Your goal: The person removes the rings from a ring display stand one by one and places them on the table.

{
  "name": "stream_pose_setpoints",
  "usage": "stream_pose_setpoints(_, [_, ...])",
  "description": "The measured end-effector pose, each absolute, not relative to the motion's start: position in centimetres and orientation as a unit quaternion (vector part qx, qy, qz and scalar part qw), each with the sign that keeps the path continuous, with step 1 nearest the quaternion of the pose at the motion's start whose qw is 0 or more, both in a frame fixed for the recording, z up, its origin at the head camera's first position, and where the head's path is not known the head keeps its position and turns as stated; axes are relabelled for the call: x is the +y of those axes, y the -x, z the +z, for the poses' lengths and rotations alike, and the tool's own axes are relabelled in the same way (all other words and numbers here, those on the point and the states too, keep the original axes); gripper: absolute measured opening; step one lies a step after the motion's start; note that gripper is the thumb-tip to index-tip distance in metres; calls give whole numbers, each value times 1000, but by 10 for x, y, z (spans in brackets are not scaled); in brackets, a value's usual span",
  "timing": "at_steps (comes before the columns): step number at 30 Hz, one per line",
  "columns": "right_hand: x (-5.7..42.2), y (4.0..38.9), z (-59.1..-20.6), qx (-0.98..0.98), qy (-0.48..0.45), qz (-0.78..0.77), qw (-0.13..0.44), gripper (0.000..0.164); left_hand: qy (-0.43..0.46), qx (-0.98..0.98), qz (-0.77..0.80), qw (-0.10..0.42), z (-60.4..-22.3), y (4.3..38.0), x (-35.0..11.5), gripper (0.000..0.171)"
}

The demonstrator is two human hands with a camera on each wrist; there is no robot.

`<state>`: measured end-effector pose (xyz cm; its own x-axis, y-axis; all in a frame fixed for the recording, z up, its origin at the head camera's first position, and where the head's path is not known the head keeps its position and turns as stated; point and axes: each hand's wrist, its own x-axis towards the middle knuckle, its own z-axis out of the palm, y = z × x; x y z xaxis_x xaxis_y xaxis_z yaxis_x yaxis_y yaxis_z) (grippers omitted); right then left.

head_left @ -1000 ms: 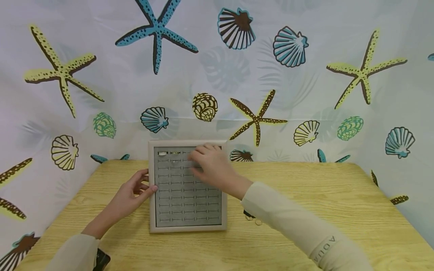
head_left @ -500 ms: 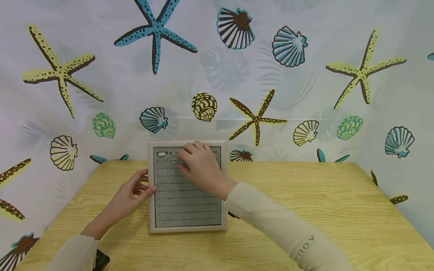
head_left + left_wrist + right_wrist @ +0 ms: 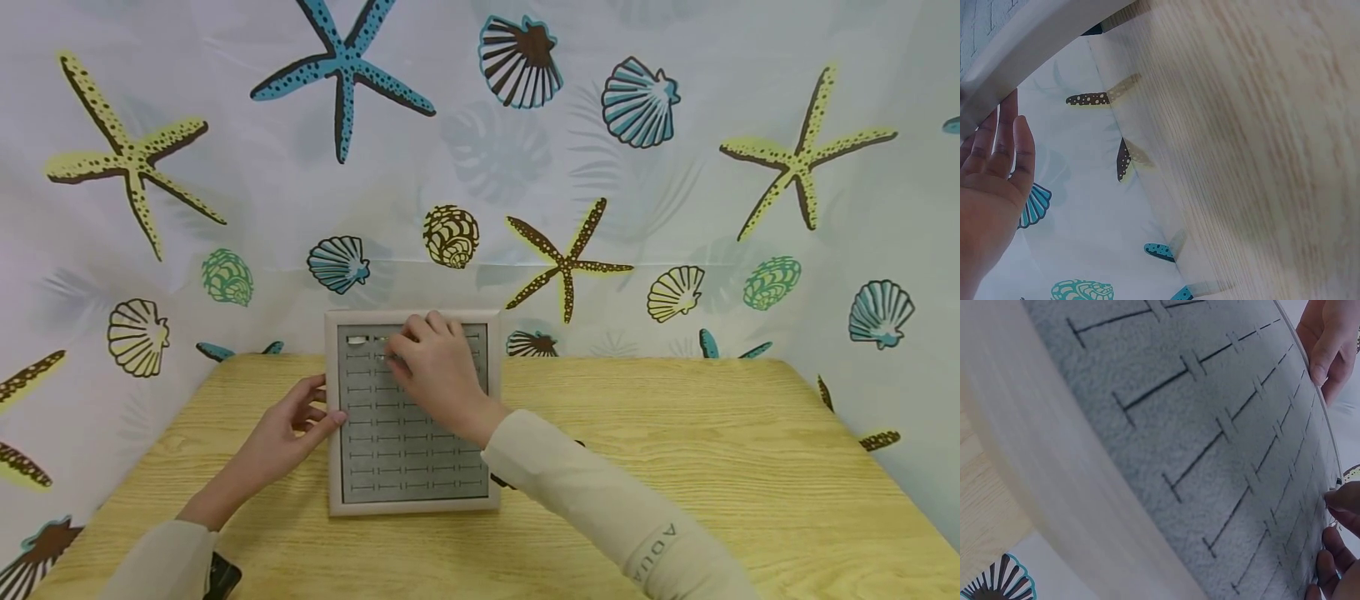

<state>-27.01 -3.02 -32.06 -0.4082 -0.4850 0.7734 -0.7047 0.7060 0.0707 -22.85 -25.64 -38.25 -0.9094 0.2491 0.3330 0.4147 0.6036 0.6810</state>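
Note:
A ring display board (image 3: 412, 507), with a pale frame and grey slotted padding, stands tilted up on the table. My left hand (image 3: 288, 429) grips its left edge, thumb on the front and fingers behind. In the left wrist view the fingers (image 3: 1007, 137) reach behind the frame. A wide pale ring (image 3: 357, 340) sits in the top-left slot. My right hand (image 3: 442, 379) pinches a small ring at the second column, in the upper rows, fingertips right at the padding. In the right wrist view the ring (image 3: 1334, 523) shows only partly between the fingers.
A small black object (image 3: 502, 481) lies on the wooden table (image 3: 675, 450), partly hidden by the right sleeve (image 3: 585, 492). A white curtain (image 3: 525, 183) with starfish and shell prints hangs around the table's back and sides. A black device (image 3: 223, 577) sits by the left cuff.
My right hand has moved left across the upper board to the second column and slowed there. The left hand keeps its grip on the frame.

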Motion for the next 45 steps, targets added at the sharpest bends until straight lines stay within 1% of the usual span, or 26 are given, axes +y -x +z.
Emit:
stream_pose_setpoints(7, [-31, 271, -321, -823, -355, 133, 423, 6, 190, -890, -400, 107, -383, 230, -257, 53])
stream_pose_setpoints(14, [-30, 271, -321, -824, -357, 130, 420, 8, 192, -890, -398, 108, -384, 230, -257, 52])
stream_pose_setpoints(22, [-29, 272, -321, -819, -364, 138, 422, 5, 190, -890, -402, 105, -383, 229, -256, 52])
stream_pose_setpoints(36, [-25, 271, -321, -813, -378, 159, 413, 5, 189, -892, -397, 107, -384, 230, -256, 53])
stream_pose_setpoints(45, [-16, 266, -317, -818, -380, 179, 394, 3, 184, -894, -396, 104, -384, 229, -256, 53])
